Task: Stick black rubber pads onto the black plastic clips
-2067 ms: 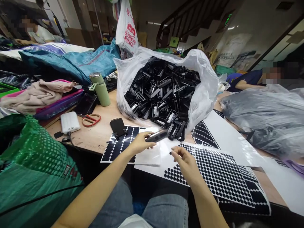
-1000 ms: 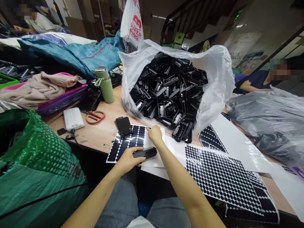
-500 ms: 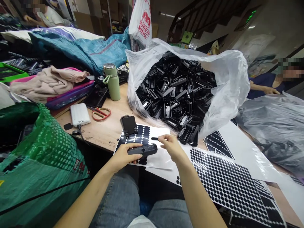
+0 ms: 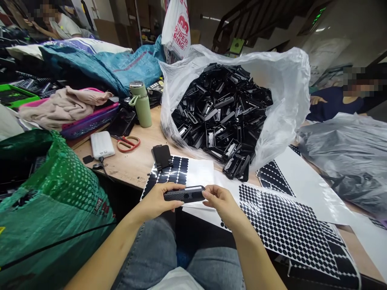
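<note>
My left hand (image 4: pixel 157 201) is closed around the left end of a long black plastic part (image 4: pixel 184 195) with a textured side and a small round feature. The part lies level above my lap. At its right end, my right hand (image 4: pixel 220 201) is closed, with thumb and fingertips pressed against the part. The black strip from the earlier view cannot be told apart from the part here. Behind my left hand lies a white sheet of black oblong stickers (image 4: pixel 179 171). A black clamp-like piece (image 4: pixel 162 156) rests on this sheet's far edge.
A clear plastic bag (image 4: pixel 281 88) full of black plastic parts (image 4: pixel 223 108) stands ahead. Sheets of round black stickers (image 4: pixel 281 221) lie right. Red-handled scissors (image 4: pixel 128 144), a white power bank (image 4: pixel 102 145) and a green bottle (image 4: pixel 141 105) are left. A green sack (image 4: pixel 66 193) stands beside me. Another person (image 4: pixel 338 98) sits right.
My right hand has brought the small black strip down to the plastic part and now touches its right end. The part has turned a little, showing a pale strip along its top.
</note>
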The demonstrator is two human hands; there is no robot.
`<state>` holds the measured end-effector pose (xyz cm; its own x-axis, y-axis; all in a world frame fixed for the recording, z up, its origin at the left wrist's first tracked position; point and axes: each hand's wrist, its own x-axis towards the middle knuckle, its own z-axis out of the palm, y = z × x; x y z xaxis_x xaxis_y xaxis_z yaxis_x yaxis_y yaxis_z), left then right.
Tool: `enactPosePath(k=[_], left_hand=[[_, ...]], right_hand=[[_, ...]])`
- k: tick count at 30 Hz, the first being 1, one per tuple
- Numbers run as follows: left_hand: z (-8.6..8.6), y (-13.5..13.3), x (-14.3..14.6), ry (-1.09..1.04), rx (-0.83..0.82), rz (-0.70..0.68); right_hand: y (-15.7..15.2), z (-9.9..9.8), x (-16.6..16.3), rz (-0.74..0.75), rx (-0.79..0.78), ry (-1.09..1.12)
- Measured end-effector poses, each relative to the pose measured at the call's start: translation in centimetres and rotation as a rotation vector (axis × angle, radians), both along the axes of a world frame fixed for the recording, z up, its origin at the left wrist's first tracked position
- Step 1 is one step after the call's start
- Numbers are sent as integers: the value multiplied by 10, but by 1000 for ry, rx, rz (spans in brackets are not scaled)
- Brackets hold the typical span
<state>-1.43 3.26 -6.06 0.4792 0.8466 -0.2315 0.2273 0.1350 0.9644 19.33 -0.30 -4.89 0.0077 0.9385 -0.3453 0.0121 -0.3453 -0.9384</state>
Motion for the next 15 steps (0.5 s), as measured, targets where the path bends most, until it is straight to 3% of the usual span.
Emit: enactPosePath(k=[8, 15], left_hand=[[3, -5, 2, 14, 16, -18], [4, -8, 3, 20, 2, -13]], right_hand=[[-7, -3, 0, -16, 56, -60], [-15, -4, 0, -22, 150, -259]])
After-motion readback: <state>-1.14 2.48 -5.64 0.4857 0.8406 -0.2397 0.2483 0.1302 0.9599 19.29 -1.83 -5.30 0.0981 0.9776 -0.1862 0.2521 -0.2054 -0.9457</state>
